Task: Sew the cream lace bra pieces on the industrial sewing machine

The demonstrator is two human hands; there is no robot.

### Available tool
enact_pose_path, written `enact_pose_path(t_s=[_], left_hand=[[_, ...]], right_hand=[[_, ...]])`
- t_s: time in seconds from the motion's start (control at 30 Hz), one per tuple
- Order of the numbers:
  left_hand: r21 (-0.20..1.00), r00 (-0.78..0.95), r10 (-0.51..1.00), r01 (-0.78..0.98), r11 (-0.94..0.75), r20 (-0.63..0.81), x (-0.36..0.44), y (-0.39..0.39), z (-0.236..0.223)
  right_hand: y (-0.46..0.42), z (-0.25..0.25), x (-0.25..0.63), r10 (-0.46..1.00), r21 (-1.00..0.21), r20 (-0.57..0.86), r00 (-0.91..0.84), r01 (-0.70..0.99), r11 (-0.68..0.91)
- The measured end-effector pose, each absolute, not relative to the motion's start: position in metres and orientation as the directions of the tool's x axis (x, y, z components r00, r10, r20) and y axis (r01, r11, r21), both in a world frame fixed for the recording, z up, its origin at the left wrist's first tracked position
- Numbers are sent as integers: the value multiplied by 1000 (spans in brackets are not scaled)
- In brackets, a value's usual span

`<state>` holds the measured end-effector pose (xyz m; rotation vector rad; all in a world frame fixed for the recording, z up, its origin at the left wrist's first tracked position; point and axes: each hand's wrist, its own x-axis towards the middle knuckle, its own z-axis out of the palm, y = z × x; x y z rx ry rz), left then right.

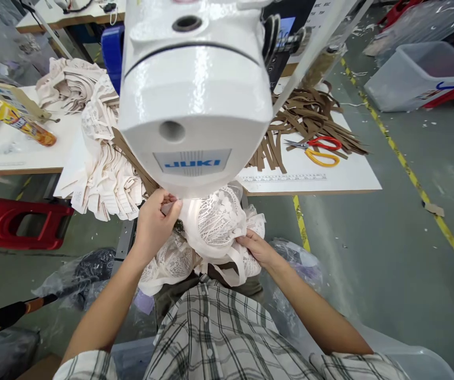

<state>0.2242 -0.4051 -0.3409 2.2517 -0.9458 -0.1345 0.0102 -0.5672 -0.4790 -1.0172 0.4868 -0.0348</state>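
A white lace bra (219, 219) lies bunched under the head of a white sewing machine (195, 89). On its left edge my left hand (157, 219) is closed, pinching the fabric close below the machine head. My right hand (256, 247) grips the lace on the lower right between thumb and fingers. More lace cups (173, 258) hang over my lap. The needle and presser foot are hidden behind the machine head. A brown strip (134, 161) runs toward my left hand from behind the machine.
Stacked cream fabric pieces (108, 182) lie left of the machine. Brown strips (317, 119), scissors (321, 150) and a printed ruler (286, 178) are on the right tabletop. A drink bottle (25, 124) lies far left, above a red stool (21, 221). A clear bin (420, 74) stands at right.
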Motion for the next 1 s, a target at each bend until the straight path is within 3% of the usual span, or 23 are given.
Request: enact_pose_path(t_s=[0.1,0.2,0.27,0.33,0.43,0.5,0.57,0.7,0.83,1.0], left_hand=[[518,632,-647,-757,-398,426,203,-391,-339],[439,312,-762,-898,-41,567,161,-385,-329],[390,27,-851,-896,211,524,135,-387,-321],[427,-150,-936,-859,282,318,121,-391,-315],[527,-19,-975,-843,-102,-220,131,-398,-310],[498,141,-903,-795,-347,-405,152,-400,-310],[542,260,-888,-715,-441,-380,177,-399,-310],[687,474,-840,-518,-510,-265,217,-403,-312],[691,611,-775,-490,-532,-163,237,-417,-318],[751,598,-801,-539,-380,24,247,-429,-327]], right_hand=[[-580,-455,4,-248,-910,-250,936,-140,390],[-585,-418,0,3,-994,-65,998,-65,83],[-579,-390,0,245,-995,20,969,42,-86],[-569,-364,3,388,-974,48,921,128,-185],[-564,-342,13,408,-937,-73,910,77,-341],[-570,-339,25,301,-884,-130,945,27,-466],[-582,-341,40,174,-840,-69,982,37,-542],[-604,-349,68,26,-832,69,997,72,-550],[-613,-355,90,-129,-845,9,992,-61,-532],[-617,-356,101,-203,-899,-59,977,-141,-415]])
